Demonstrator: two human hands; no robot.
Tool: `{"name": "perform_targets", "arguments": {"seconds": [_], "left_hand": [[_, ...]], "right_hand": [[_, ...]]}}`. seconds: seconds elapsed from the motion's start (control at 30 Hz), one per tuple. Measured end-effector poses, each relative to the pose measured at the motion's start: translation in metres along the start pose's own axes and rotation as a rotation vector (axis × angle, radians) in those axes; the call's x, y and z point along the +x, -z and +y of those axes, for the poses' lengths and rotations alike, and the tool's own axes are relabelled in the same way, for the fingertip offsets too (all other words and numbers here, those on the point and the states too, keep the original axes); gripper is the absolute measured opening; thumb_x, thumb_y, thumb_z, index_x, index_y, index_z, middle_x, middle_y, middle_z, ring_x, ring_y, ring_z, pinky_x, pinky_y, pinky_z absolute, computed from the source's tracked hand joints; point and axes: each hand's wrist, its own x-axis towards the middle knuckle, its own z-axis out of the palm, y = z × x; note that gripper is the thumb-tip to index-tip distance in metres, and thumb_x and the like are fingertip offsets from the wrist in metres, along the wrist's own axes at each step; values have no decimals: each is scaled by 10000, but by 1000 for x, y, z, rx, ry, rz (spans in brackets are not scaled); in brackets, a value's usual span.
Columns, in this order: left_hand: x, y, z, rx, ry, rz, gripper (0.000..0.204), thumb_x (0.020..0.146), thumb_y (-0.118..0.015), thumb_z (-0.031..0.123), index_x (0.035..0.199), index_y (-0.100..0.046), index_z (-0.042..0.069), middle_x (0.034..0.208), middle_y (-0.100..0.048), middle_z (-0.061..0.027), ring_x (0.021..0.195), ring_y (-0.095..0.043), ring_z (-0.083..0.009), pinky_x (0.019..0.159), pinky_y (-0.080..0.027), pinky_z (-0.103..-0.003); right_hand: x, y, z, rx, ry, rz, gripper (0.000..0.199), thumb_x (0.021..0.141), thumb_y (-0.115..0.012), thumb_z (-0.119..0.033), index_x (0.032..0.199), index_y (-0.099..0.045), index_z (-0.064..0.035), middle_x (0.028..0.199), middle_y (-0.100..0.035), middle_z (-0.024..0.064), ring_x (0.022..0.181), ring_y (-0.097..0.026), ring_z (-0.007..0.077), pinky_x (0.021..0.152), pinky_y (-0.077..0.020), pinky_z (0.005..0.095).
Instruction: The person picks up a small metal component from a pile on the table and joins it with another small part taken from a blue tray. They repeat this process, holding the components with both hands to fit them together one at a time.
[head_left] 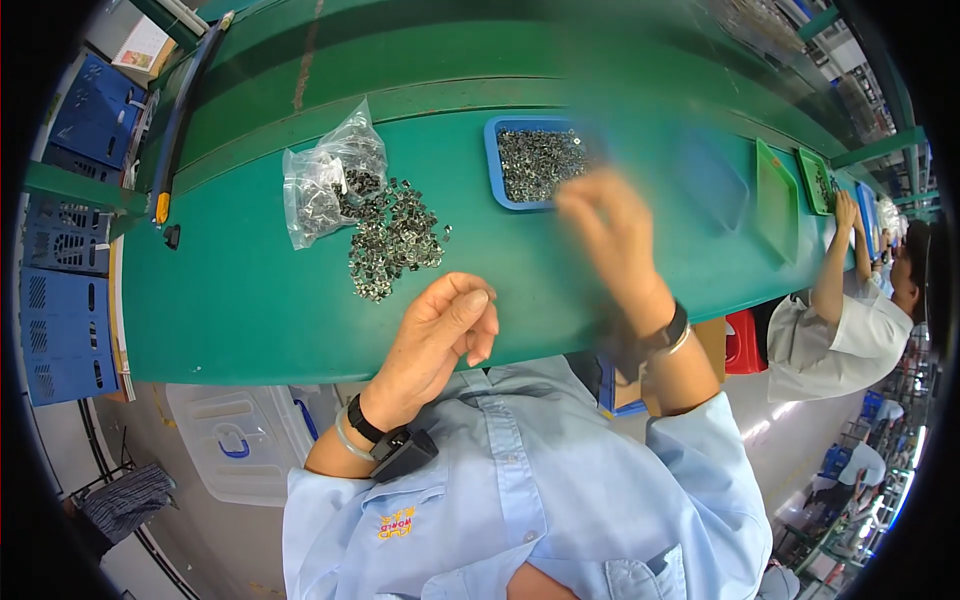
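My left hand (445, 325) is over the near part of the green table, its fingers curled in and the thumb pressed against them. Whatever it may hold is hidden. Just beyond it lies a loose pile of small black-and-silver metal parts (400, 240). An open clear plastic bag (315, 195) with more of these parts touches the pile. My right hand (615, 225) is at the near right corner of a blue tray (493, 165), which is full of tiny metal pieces (540, 160). Motion smears its bent fingers, so their grip is unclear.
Farther right on the green table (240, 310) are a blurred blue tray (715, 185), a green tray (777, 205) and a smaller green tray (815, 180) with parts. A co-worker (830, 340) reaches there. Blue crates (70, 335) stand left; a clear lidded box (235, 440) is below.
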Motion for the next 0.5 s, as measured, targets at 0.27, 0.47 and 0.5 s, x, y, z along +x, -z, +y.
{"name": "perform_targets", "arguments": {"seconds": [0.27,0.47,0.5], "left_hand": [[-10,28,3,20,46,59,115,955,-520,159,974,-539,47,717,-569,-45,543,-501,-109,479,-389,-236],[-12,33,9,-6,23,71,124,954,-521,156,990,-536,38,713,-565,-45,543,-505,-115,477,-396,-238],[-12,33,9,-8,22,72,127,954,-521,155,995,-535,36,716,-566,-45,543,-507,-117,476,-397,-239]], "right_hand": [[27,-40,-8,-322,142,-342,138,792,-640,-84,930,-646,-75,818,-584,69,751,-600,253,671,-491,349],[25,-69,-14,-427,340,-587,141,781,-633,-113,920,-643,-96,787,-532,56,706,-570,245,630,-483,361],[25,-69,-14,-427,342,-590,141,781,-633,-113,920,-643,-96,787,-532,56,706,-570,245,630,-483,361]]}}
